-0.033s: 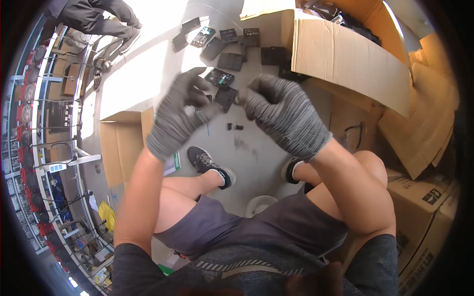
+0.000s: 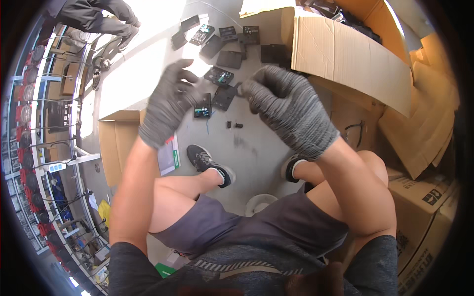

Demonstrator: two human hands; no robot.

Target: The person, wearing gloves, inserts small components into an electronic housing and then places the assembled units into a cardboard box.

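Both my hands wear grey striped knit gloves and hang over the floor between my knees. My left hand [image 2: 168, 106] is open, its fingers spread and slightly blurred, with nothing visible in it. Beside its fingertips lies a small black case with a green circuit board [image 2: 202, 106]. My right hand [image 2: 292, 106] is closed in a pinch; a small dark thing seems to show at its fingertips, too unclear to name. Between the hands lie a flat black case [image 2: 224, 97] and another black case with a circuit board [image 2: 218, 76]. Two small black pieces [image 2: 234, 125] lie nearer my feet.
More black cases [image 2: 229, 59] are scattered farther off. A large cardboard box [image 2: 345, 54] with dark parts stands at the far right; a smaller open carton [image 2: 121, 148] sits at left. Metal racks [image 2: 64, 138] line the left side. Another person's legs [image 2: 106, 22] show at the far left.
My left hand has moved left, away from my right hand, uncovering the small case with the circuit board. The right hand stays nearly in place, still pinched.
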